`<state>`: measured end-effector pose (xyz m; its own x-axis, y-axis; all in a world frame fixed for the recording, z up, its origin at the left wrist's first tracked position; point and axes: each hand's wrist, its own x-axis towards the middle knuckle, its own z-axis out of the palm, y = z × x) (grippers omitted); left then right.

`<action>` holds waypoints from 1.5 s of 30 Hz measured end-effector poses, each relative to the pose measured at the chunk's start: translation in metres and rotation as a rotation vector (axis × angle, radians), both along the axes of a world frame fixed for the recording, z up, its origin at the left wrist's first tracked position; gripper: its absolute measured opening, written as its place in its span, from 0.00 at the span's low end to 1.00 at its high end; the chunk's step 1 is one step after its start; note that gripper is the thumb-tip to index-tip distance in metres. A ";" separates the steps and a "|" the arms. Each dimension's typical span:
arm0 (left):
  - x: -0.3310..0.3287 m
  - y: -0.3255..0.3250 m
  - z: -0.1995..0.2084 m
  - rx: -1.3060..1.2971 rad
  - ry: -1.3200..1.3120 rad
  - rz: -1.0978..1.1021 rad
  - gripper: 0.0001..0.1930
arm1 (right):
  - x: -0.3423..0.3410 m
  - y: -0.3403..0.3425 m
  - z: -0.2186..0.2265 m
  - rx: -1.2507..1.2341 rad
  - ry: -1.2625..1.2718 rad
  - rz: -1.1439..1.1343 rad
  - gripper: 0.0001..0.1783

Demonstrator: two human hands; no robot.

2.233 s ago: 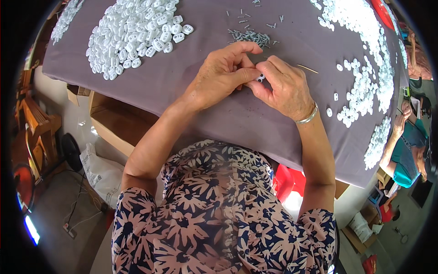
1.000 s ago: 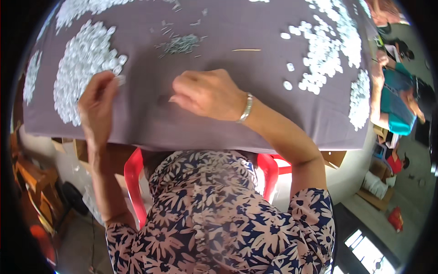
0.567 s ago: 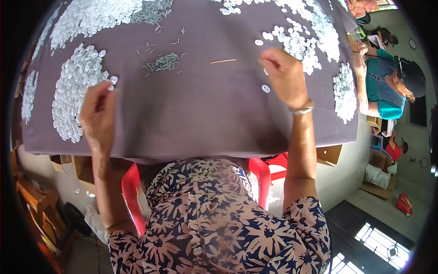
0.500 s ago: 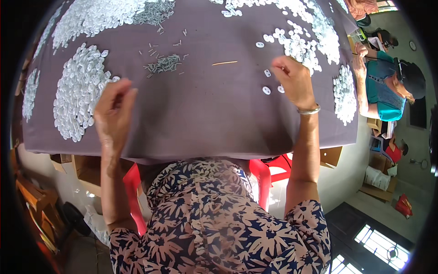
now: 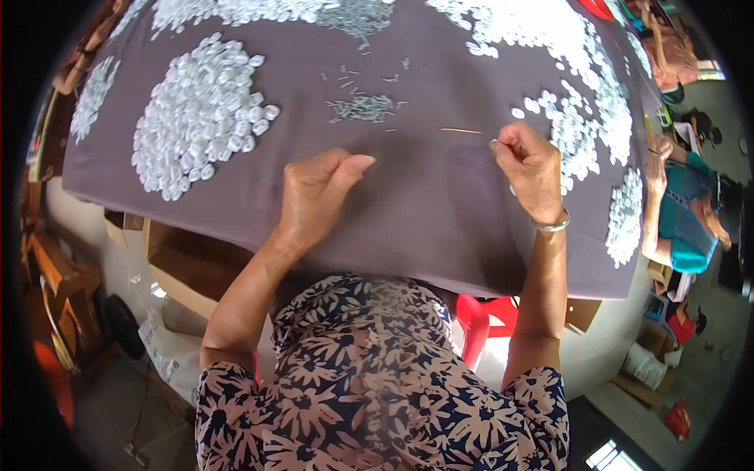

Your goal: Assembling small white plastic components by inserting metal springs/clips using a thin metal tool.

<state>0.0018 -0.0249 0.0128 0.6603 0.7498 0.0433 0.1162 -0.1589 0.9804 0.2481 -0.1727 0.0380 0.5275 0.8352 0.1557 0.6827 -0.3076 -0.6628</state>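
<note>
My left hand (image 5: 323, 196) is over the near middle of the dark cloth, fingers curled in and thumb pressed along them. Whatever it may hold is hidden. At the right, my right hand (image 5: 531, 171) is pinched shut beside a spread of white oval plastic pieces (image 5: 577, 133). A tiny pale spot shows at its fingertips, too small to name. A thin wooden stick (image 5: 461, 130) lies just left of the right hand. Farther off, between the hands, is a small heap of short grey pins (image 5: 363, 108).
A large pile of white plastic pieces (image 5: 196, 110) lies at the left. More white pieces and a bigger grey pin heap (image 5: 355, 17) line the far side of the tablecloth (image 5: 424, 228). At the right sits another person in a teal top (image 5: 687, 212); a cardboard box (image 5: 192, 263) stands below the table edge.
My left hand has moved right, from beside the left pile toward the middle, and its fingers have closed. My right hand has come slightly nearer. The whole view has shifted and turned.
</note>
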 end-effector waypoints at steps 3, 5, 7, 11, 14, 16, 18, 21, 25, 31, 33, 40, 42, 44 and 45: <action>-0.002 0.003 -0.003 -0.099 -0.099 -0.005 0.05 | -0.032 0.030 -0.003 0.132 0.362 0.232 0.05; -0.002 0.008 -0.003 -0.082 -0.103 -0.005 0.06 | -0.056 0.052 -0.009 0.140 0.461 0.323 0.04; 0.006 0.009 -0.005 -0.136 -0.198 -0.018 0.17 | -0.069 0.066 -0.015 0.168 0.525 0.394 0.04; 0.006 0.014 -0.010 -0.333 -0.286 -0.016 0.14 | -0.086 0.079 -0.017 0.160 0.679 0.436 0.03; 0.001 0.020 -0.011 -0.400 -0.271 -0.025 0.12 | -0.091 0.080 -0.016 0.149 0.746 0.418 0.03; 0.003 0.019 -0.015 -0.439 -0.323 -0.032 0.11 | -0.090 0.079 -0.015 0.148 0.779 0.428 0.03; 0.005 0.022 -0.015 -0.478 -0.376 -0.056 0.09 | -0.084 0.075 -0.015 0.153 0.852 0.416 0.03; 0.007 0.022 -0.011 -0.729 -0.389 -0.118 0.08 | -0.082 0.073 -0.021 0.222 0.947 0.427 0.02; 0.014 0.011 -0.005 -0.948 -0.472 -0.144 0.06 | -0.077 0.071 -0.027 0.340 0.999 0.488 0.02; 0.013 0.006 -0.011 -1.179 -0.514 -0.219 0.06 | -0.089 0.071 -0.023 0.355 1.063 0.370 0.03; 0.011 0.003 -0.005 -1.185 -0.497 -0.212 0.06 | -0.087 0.069 -0.022 0.324 1.046 0.376 0.03; -0.018 -0.001 0.004 -0.645 -0.258 -0.091 0.13 | -0.084 0.068 -0.021 0.026 0.934 0.442 0.07; -0.023 -0.006 -0.003 -0.607 -0.274 -0.100 0.16 | -0.086 0.068 -0.021 0.023 0.909 0.469 0.10; -0.025 -0.009 -0.007 -0.456 -0.253 -0.105 0.16 | -0.087 0.066 -0.021 0.025 0.893 0.480 0.10; -0.026 -0.009 -0.010 -0.456 -0.255 -0.107 0.16 | -0.088 0.066 -0.021 0.029 0.879 0.495 0.10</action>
